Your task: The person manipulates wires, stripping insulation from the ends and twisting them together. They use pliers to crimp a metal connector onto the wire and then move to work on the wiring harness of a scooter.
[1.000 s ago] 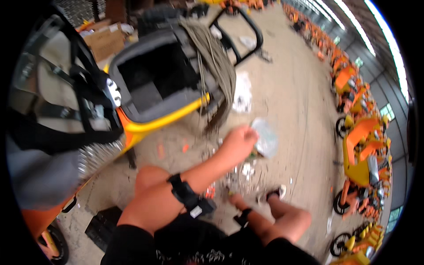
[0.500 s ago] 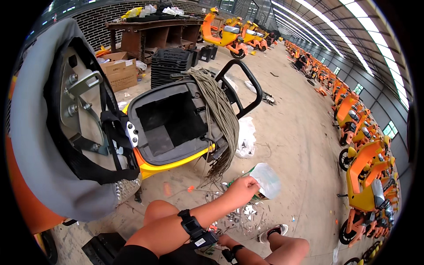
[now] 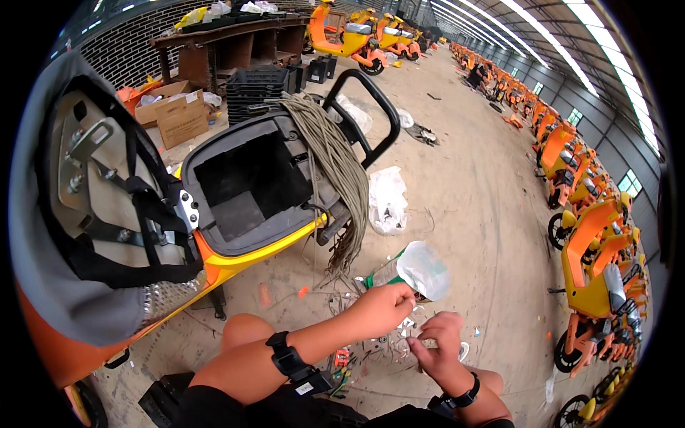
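My left hand (image 3: 389,305) is closed, its thumb and fingertips pinched together, and whatever lies between them is too small or hidden to make out. Just beyond it, on the floor, lies a green-and-grey container (image 3: 385,274) with a round translucent sheet (image 3: 424,269) at its near end. To the right, my right hand (image 3: 441,341) is raised with curled fingers and the thumb against them; I cannot make out what it holds. Scraps and bits of wire (image 3: 367,349) litter the ground below both hands.
At left stands a yellow-orange scooter (image 3: 235,265) with its grey-covered seat (image 3: 53,271) tipped up, an open dark storage box (image 3: 235,221) and a coil of cord (image 3: 321,150). A white plastic bag (image 3: 387,202) lies behind it. Rows of scooters (image 3: 596,260) line the right.
My right hand has risen from low near my legs to beside the left hand. The left hand has shifted slightly left. The whole view has shifted a little.
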Available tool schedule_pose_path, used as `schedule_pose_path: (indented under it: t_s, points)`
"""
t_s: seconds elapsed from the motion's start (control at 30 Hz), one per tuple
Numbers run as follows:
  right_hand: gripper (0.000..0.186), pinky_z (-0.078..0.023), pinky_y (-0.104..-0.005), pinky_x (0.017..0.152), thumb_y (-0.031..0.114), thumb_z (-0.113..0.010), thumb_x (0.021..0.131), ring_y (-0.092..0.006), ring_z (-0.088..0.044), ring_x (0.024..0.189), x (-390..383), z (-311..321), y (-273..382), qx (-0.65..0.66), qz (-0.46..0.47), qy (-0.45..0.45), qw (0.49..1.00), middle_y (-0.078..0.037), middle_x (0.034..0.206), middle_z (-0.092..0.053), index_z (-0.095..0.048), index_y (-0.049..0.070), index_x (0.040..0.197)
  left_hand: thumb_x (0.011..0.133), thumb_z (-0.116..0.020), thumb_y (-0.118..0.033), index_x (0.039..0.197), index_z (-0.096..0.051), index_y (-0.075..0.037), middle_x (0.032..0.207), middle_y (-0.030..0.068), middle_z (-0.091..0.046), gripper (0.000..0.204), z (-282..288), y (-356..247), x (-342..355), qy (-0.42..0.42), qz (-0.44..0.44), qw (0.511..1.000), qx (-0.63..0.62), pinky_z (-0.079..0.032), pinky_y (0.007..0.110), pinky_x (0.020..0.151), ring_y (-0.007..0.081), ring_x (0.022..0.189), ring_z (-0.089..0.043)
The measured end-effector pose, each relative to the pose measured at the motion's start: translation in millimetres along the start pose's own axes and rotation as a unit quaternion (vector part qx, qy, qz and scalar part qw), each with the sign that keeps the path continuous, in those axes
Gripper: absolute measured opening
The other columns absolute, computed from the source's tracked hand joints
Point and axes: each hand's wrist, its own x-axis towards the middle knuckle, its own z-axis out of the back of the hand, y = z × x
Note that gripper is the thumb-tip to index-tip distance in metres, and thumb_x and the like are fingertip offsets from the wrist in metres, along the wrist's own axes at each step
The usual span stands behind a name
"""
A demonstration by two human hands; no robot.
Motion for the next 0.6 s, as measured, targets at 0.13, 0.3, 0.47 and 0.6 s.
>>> schedule_pose_path:
  t_s: [0.13, 0.3, 0.47, 0.6]
  points:
    - [0.051, -0.032, -0.0461, 0.095, 0.024, -0.084, 0.063, -0.0305, -0.053, 0.109, 16, 6, 0, -0.014, -0.085, -0.027, 0.996, -0.007, 0.109, -0.059, -0.058, 0.011, 0.105, 0.09, -0.057, -0.018, 0.093, -0.06, -0.002, 0.065, 0.0059, -0.057, 0.016, -11, 4, -8, 0.05, -0.009, 0.995, 0.082, -0.04, 0.031, 0.053, 0.0127, 0.056, -0.052]
    - [0.028, -0.039, -0.0402, 0.09, 0.015, -0.077, 0.074, -0.0247, -0.059, 0.095, 4, 12, -18, 0.086, -0.094, 0.101, 0.987, -0.006, 0.094, -0.064, -0.062, 0.008, 0.097, 0.091, -0.057, -0.019, 0.093, -0.06, -0.002, 0.065, 0.0083, -0.058, 0.017, -18, 4, -12, 0.094, -0.028, 0.986, 0.133, -0.041, 0.033, 0.053, 0.0169, 0.056, -0.053]
    - [0.013, -0.045, -0.0348, 0.075, 0.007, -0.072, 0.077, -0.0255, -0.061, 0.077, 1, 16, -21, 0.148, -0.099, 0.113, 0.978, -0.006, 0.082, -0.065, -0.064, 0.007, 0.087, 0.091, -0.057, -0.021, 0.092, -0.059, -0.003, 0.062, 0.0061, -0.054, 0.018, -22, 2, -11, 0.123, 0.0, 0.981, 0.152, -0.04, 0.031, 0.052, 0.0149, 0.055, -0.049]
    - [0.01, -0.046, -0.034, 0.073, 0.004, -0.07, 0.076, -0.0249, -0.061, 0.074, -1, 20, -24, 0.174, -0.113, 0.123, 0.971, -0.006, 0.08, -0.065, -0.063, 0.006, 0.083, 0.089, -0.058, -0.021, 0.089, -0.06, -0.002, 0.062, 0.0093, -0.056, 0.018, -27, -7, -11, 0.121, 0.04, 0.984, 0.128, -0.04, 0.035, 0.052, 0.0208, 0.054, -0.053]
